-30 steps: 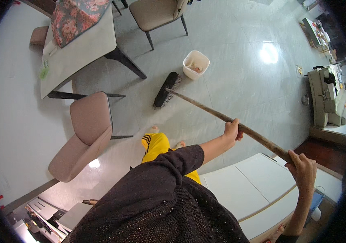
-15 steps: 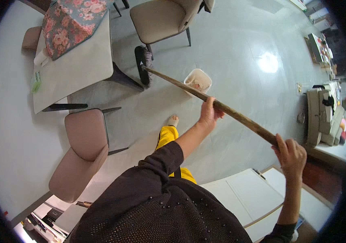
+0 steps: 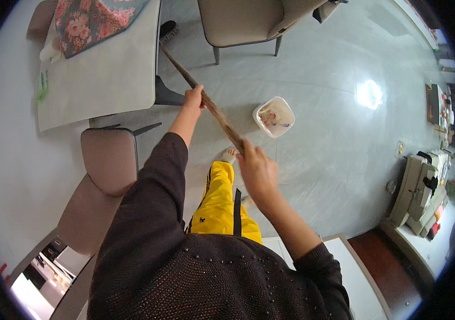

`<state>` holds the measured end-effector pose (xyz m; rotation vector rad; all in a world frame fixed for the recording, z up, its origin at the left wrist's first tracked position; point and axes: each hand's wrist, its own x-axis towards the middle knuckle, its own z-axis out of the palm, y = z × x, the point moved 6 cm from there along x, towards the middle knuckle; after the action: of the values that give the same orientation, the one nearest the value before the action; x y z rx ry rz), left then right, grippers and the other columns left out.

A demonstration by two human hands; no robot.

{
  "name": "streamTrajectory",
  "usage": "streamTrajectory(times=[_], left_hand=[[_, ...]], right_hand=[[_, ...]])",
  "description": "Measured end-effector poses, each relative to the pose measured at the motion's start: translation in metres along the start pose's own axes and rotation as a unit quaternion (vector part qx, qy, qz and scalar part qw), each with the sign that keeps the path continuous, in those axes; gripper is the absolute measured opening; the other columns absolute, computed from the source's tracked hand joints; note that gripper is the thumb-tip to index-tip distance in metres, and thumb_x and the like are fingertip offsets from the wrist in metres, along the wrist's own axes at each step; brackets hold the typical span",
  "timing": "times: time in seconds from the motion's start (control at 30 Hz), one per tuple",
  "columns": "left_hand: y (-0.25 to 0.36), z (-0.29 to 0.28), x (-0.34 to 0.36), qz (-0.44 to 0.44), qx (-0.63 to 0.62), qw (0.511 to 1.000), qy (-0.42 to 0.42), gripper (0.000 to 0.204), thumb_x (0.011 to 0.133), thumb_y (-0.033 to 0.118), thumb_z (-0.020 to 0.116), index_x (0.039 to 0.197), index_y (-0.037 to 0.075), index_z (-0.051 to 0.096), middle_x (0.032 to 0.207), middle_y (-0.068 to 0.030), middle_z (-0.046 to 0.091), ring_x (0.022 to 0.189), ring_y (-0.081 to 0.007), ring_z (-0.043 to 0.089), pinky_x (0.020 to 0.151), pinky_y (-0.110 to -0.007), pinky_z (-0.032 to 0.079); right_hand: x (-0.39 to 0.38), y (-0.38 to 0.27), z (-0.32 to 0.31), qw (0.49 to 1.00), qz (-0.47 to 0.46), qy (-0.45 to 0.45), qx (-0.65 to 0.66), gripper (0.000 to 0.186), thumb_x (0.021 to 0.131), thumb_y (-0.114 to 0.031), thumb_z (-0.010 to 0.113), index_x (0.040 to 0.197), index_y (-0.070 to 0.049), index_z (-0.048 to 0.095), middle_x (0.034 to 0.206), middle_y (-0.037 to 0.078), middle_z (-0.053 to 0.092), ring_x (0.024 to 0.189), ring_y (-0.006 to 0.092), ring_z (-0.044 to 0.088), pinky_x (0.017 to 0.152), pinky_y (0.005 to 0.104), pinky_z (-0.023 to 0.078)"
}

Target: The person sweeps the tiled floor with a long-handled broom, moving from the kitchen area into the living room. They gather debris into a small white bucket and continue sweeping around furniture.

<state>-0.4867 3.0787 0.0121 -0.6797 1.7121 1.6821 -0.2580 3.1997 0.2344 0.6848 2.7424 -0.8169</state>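
Observation:
A broom with a long wooden handle (image 3: 218, 116) runs from my hands up and left toward the dining table. My left hand (image 3: 194, 98) is wrapped round the middle of the handle. Nearer my body, my right hand (image 3: 258, 168) grips the handle's end. The dark broom head (image 3: 168, 31) lies on the floor beside the table's right edge; the tabletop hides part of it. To the right of the handle stands a white bin (image 3: 274, 117) with crumpled waste inside, apart from the broom.
The dining table (image 3: 99, 90) bears a flowered cloth (image 3: 97, 24) at its far end. One chair (image 3: 243, 21) stands beyond the broom head, another chair (image 3: 107, 160) at the near left. A dark table leg (image 3: 167, 95) slants out near the handle. A sofa (image 3: 414, 186) is far right.
Both hands have swung left with the broom, the right one most. The broom head has shifted from open floor to the table's edge. My view has shifted, and the bin shows whole.

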Motion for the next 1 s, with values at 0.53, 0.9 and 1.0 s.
streamTrajectory(times=[0.53, 0.9, 1.0], left_hand=[[-0.166, 0.126, -0.110, -0.084, 0.224, 0.971, -0.024, 0.038, 0.085, 0.038, 0.045, 0.072, 0.002, 0.050, 0.055, -0.0090, 0.053, 0.039, -0.0191, 0.049, 0.034, -0.032, 0.038], [-0.275, 0.258, -0.213, -0.157, 0.164, 0.974, 0.016, 0.043, 0.084, 0.031, 0.048, 0.106, 0.000, 0.028, 0.072, -0.0169, 0.052, 0.043, -0.0236, 0.050, 0.035, -0.036, 0.040], [-0.286, 0.280, -0.228, -0.149, 0.163, 0.974, 0.046, 0.044, 0.082, 0.027, 0.049, 0.108, 0.000, 0.025, 0.081, -0.0190, 0.053, 0.050, -0.0252, 0.053, 0.037, -0.038, 0.043]], right_hand=[[-0.094, 0.174, -0.042, 0.988, -0.024, -0.135, -0.072, 0.049, 0.086, -0.025, 0.054, 0.129, -0.011, 0.038, 0.085, 0.020, 0.058, 0.066, 0.0382, 0.060, 0.056, 0.0467, 0.050], [-0.174, 0.324, -0.135, 0.986, -0.051, -0.156, -0.042, 0.046, 0.084, -0.021, 0.058, 0.126, -0.009, 0.042, 0.085, 0.021, 0.060, 0.074, 0.0388, 0.060, 0.062, 0.0456, 0.049], [-0.190, 0.349, -0.146, 0.988, -0.058, -0.142, -0.003, 0.045, 0.082, -0.019, 0.060, 0.122, -0.006, 0.046, 0.083, 0.021, 0.061, 0.075, 0.0385, 0.060, 0.065, 0.0449, 0.048]])
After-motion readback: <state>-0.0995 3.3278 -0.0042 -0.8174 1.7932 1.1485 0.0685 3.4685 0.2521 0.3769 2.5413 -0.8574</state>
